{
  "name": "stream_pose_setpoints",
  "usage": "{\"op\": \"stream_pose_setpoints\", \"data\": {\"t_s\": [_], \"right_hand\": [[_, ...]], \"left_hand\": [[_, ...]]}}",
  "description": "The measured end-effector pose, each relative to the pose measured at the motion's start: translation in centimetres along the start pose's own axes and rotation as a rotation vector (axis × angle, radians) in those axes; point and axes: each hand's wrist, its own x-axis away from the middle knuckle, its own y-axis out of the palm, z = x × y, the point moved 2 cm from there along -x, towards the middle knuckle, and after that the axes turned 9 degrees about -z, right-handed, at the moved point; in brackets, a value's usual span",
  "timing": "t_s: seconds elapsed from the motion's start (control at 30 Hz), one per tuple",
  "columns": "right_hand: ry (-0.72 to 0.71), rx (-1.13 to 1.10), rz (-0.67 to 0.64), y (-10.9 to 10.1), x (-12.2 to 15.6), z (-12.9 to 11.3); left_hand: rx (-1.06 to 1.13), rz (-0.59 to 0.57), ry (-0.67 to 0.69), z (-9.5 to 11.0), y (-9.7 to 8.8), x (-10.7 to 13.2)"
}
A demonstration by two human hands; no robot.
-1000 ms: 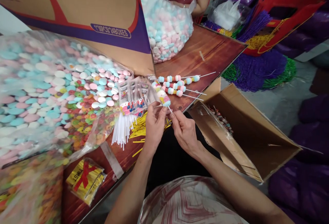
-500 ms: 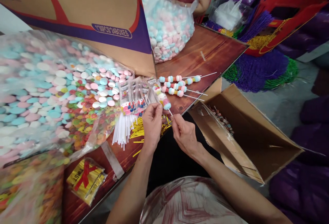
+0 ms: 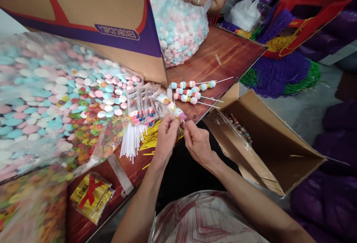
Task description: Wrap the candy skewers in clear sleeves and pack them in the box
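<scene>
A candy skewer (image 3: 173, 109), with pastel pieces inside a clear printed wrapper, is held at the table edge. My right hand (image 3: 198, 139) pinches its white stick just below the wrapper. My left hand (image 3: 166, 133) is closed in a pinch beside the wrapper's lower end, where a thin gold strip, like a twist tie, shows at the fingertips. Loose gold twist ties (image 3: 150, 137) lie behind my left hand, beside a bunch of white sticks (image 3: 130, 141). Printed clear wrappers (image 3: 141, 105) lie just beyond. Several unwrapped candy skewers (image 3: 186, 96) rest on the table to the right.
A large open bag of pastel candies (image 3: 33, 105) and gummy rings (image 3: 93, 131) covers the left. A big carton (image 3: 117, 36) stands behind. An open cardboard box (image 3: 279, 142) sits at lower right. Across the table (image 3: 223, 53), a person sits behind a candy bag (image 3: 181, 27).
The wrapped skewer has tilted and slid slightly down between my hands. My left fingers have shifted toward the wrapper's lower end, and a gold strip now shows there. The view has shifted slightly.
</scene>
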Motion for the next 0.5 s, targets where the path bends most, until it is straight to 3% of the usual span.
{"op": "stream_pose_setpoints", "data": {"t_s": [0.1,0.23,0.5], "right_hand": [[0.008,-0.022,0.006,0.0,-0.5,0.0],[0.004,-0.050,-0.005,0.0,-0.3,0.2],[-0.019,0.000,-0.031,0.2,0.0,-0.3]], "left_hand": [[0.077,-0.061,-0.007,-0.1,0.8,0.8],[0.215,-0.037,-0.040,0.3,0.6,1.1],[0.207,-0.003,-0.043,1.0,0.3,-0.2]]}}
